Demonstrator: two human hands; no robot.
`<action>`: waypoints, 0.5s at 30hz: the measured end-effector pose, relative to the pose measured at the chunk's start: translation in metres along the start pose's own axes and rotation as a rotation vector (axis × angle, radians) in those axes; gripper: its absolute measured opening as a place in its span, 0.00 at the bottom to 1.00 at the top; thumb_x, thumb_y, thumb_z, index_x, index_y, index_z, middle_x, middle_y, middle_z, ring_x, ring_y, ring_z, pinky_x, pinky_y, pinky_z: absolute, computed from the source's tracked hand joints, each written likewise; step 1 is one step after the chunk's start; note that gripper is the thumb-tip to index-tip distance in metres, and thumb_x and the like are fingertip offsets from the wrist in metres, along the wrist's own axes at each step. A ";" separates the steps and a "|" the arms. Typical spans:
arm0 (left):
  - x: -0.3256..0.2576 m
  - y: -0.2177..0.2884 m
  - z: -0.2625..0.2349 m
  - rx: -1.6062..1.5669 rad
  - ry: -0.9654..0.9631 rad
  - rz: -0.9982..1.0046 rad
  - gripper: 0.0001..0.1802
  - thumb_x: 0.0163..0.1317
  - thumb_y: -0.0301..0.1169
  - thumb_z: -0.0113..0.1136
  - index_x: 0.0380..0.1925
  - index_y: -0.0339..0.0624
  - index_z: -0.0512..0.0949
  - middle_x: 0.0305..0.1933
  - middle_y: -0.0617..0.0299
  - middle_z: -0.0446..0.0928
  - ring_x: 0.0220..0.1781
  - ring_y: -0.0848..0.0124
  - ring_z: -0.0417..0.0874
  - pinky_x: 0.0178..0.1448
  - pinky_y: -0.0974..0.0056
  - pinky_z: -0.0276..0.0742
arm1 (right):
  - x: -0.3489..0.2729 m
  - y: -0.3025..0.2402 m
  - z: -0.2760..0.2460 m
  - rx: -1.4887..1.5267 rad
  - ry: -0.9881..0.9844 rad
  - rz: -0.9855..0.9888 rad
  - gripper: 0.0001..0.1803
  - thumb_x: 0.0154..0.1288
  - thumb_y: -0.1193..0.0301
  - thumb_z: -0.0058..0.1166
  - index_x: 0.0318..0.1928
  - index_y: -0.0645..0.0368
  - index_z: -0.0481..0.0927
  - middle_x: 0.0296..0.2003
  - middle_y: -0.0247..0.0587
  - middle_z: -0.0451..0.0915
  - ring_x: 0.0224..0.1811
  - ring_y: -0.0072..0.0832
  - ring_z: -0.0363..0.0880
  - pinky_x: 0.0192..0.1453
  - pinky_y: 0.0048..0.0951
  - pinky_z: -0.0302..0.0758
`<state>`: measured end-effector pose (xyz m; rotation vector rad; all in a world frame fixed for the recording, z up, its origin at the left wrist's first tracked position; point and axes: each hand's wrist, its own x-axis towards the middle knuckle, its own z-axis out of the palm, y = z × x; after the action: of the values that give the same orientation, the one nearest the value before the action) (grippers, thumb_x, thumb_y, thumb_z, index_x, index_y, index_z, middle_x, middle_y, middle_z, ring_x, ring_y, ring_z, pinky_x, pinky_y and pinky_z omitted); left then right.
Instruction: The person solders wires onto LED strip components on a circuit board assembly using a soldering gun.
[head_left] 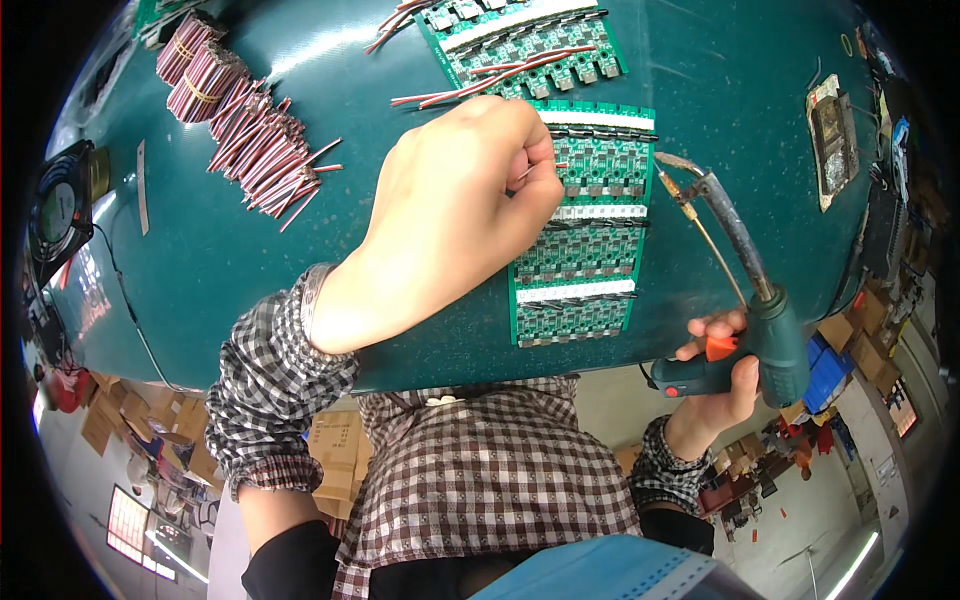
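Head view: the left hand (455,215) is down on the green panel (585,235) of small circuit boards, fingers curled shut and pinching what looks like a thin wire (540,170) against the upper boards, though the knuckles hide most of it, so that is a guess. The panel lies flat on the dark teal tabletop (250,270), right in front of the person, just beside the near edge.

The right hand (715,375) is wrapped tight around the grip of a soldering gun (760,300), thumb by the orange trigger. Its tip (668,162) points at the panel's right edge, near but not touching the boards.

Judging by this, the step in hand is soldering a lead onto a board: wire placed, iron poised. The next move would call for bringing the tip in to the joint under the left fingers, steadily, with the wire kept from shifting.

A second panel (520,45) with red leads sits farther back, and bundles of cut wires (250,130) lie well to the left. A small fan (58,205) sits at the tabletop's left edge.
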<state>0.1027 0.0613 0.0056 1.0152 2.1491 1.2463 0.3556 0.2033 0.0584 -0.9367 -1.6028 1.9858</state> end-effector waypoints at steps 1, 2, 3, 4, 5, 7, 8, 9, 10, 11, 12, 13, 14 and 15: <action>0.000 0.000 0.001 -0.002 0.007 0.000 0.05 0.49 0.19 0.60 0.26 0.38 0.74 0.21 0.68 0.66 0.21 0.80 0.63 0.24 0.73 0.61 | 0.000 0.000 0.003 -0.034 0.043 -0.008 0.28 0.64 0.60 0.52 0.52 0.74 0.68 0.40 0.51 0.77 0.42 0.41 0.80 0.31 0.31 0.84; 0.000 0.000 0.001 -0.005 0.014 -0.001 0.05 0.49 0.19 0.60 0.25 0.38 0.74 0.21 0.68 0.66 0.21 0.80 0.63 0.24 0.73 0.61 | 0.000 -0.001 0.006 -0.068 0.087 -0.017 0.28 0.61 0.60 0.54 0.51 0.75 0.70 0.38 0.52 0.77 0.38 0.43 0.82 0.27 0.32 0.84; 0.000 -0.001 0.002 -0.005 0.014 -0.002 0.05 0.49 0.19 0.60 0.25 0.38 0.74 0.21 0.68 0.66 0.21 0.80 0.63 0.24 0.73 0.61 | 0.001 -0.002 0.009 -0.068 0.086 -0.016 0.28 0.61 0.60 0.54 0.51 0.75 0.70 0.38 0.52 0.77 0.38 0.43 0.82 0.27 0.32 0.84; 0.000 -0.001 0.002 -0.006 0.016 -0.004 0.05 0.49 0.19 0.59 0.25 0.38 0.74 0.21 0.68 0.66 0.21 0.80 0.63 0.24 0.73 0.61 | 0.001 -0.004 0.011 -0.098 0.071 -0.021 0.28 0.61 0.60 0.55 0.50 0.75 0.71 0.37 0.52 0.77 0.38 0.43 0.82 0.27 0.32 0.84; 0.000 -0.001 0.002 -0.008 0.019 -0.007 0.05 0.49 0.19 0.59 0.25 0.38 0.74 0.21 0.68 0.66 0.21 0.80 0.63 0.24 0.73 0.61 | 0.002 -0.005 0.013 -0.127 0.056 -0.025 0.27 0.61 0.60 0.55 0.49 0.75 0.72 0.37 0.52 0.77 0.38 0.43 0.82 0.27 0.32 0.84; 0.001 -0.001 0.002 -0.006 0.020 -0.001 0.05 0.49 0.19 0.60 0.25 0.38 0.74 0.21 0.68 0.66 0.21 0.80 0.63 0.24 0.73 0.61 | -0.001 -0.006 0.018 -0.135 0.075 -0.009 0.27 0.60 0.60 0.56 0.48 0.74 0.72 0.37 0.52 0.77 0.39 0.43 0.82 0.28 0.32 0.84; 0.001 -0.002 0.003 -0.004 0.022 0.006 0.05 0.49 0.19 0.60 0.25 0.38 0.74 0.20 0.68 0.66 0.21 0.80 0.63 0.24 0.73 0.61 | -0.002 -0.006 0.020 -0.142 0.094 0.006 0.27 0.60 0.60 0.57 0.47 0.74 0.73 0.38 0.51 0.77 0.39 0.43 0.82 0.29 0.32 0.83; 0.001 -0.002 0.002 -0.005 0.022 0.005 0.05 0.49 0.19 0.60 0.25 0.38 0.74 0.20 0.68 0.66 0.21 0.80 0.63 0.24 0.73 0.61 | -0.002 -0.006 0.022 -0.143 0.093 0.007 0.27 0.60 0.60 0.57 0.47 0.74 0.73 0.38 0.51 0.77 0.39 0.43 0.82 0.29 0.32 0.83; 0.001 -0.001 0.003 0.002 0.024 0.007 0.05 0.49 0.19 0.60 0.25 0.38 0.74 0.21 0.68 0.66 0.21 0.80 0.63 0.24 0.73 0.61 | -0.003 -0.005 0.023 -0.199 0.074 -0.006 0.27 0.60 0.60 0.55 0.49 0.75 0.71 0.36 0.51 0.77 0.37 0.41 0.81 0.27 0.31 0.83; 0.001 -0.001 0.003 0.009 0.025 0.008 0.05 0.49 0.19 0.60 0.25 0.38 0.74 0.21 0.68 0.66 0.21 0.80 0.63 0.24 0.73 0.61 | -0.003 -0.005 0.024 -0.256 0.054 -0.019 0.28 0.61 0.59 0.53 0.50 0.75 0.70 0.35 0.51 0.76 0.35 0.39 0.81 0.25 0.30 0.82; 0.001 -0.001 0.003 0.008 0.025 0.007 0.05 0.49 0.19 0.60 0.25 0.38 0.74 0.21 0.68 0.66 0.21 0.80 0.63 0.24 0.73 0.61 | -0.003 -0.005 0.025 -0.256 0.054 -0.018 0.28 0.61 0.59 0.53 0.50 0.75 0.70 0.35 0.51 0.76 0.35 0.39 0.81 0.25 0.30 0.82; 0.001 -0.001 0.003 0.006 0.025 0.001 0.05 0.48 0.19 0.60 0.25 0.38 0.75 0.21 0.68 0.66 0.21 0.80 0.63 0.24 0.73 0.61 | -0.002 -0.006 0.027 -0.283 0.041 -0.018 0.28 0.61 0.59 0.53 0.49 0.76 0.70 0.34 0.51 0.76 0.35 0.39 0.81 0.24 0.30 0.82; 0.001 -0.001 0.003 0.003 0.024 -0.004 0.05 0.48 0.19 0.60 0.25 0.38 0.75 0.21 0.68 0.66 0.21 0.80 0.63 0.24 0.73 0.61 | -0.001 -0.006 0.027 -0.310 0.027 -0.018 0.28 0.61 0.59 0.53 0.48 0.76 0.71 0.33 0.51 0.76 0.34 0.39 0.81 0.24 0.30 0.82; 0.001 -0.002 0.004 0.002 0.024 -0.005 0.05 0.48 0.19 0.60 0.25 0.38 0.75 0.21 0.68 0.66 0.21 0.80 0.63 0.24 0.73 0.61 | -0.001 -0.005 0.027 -0.312 0.027 -0.018 0.28 0.61 0.59 0.53 0.48 0.76 0.71 0.33 0.51 0.76 0.34 0.39 0.81 0.24 0.30 0.82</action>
<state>0.1040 0.0635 0.0024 0.9997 2.1697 1.2606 0.3364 0.1855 0.0667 -1.0518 -1.9341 1.7323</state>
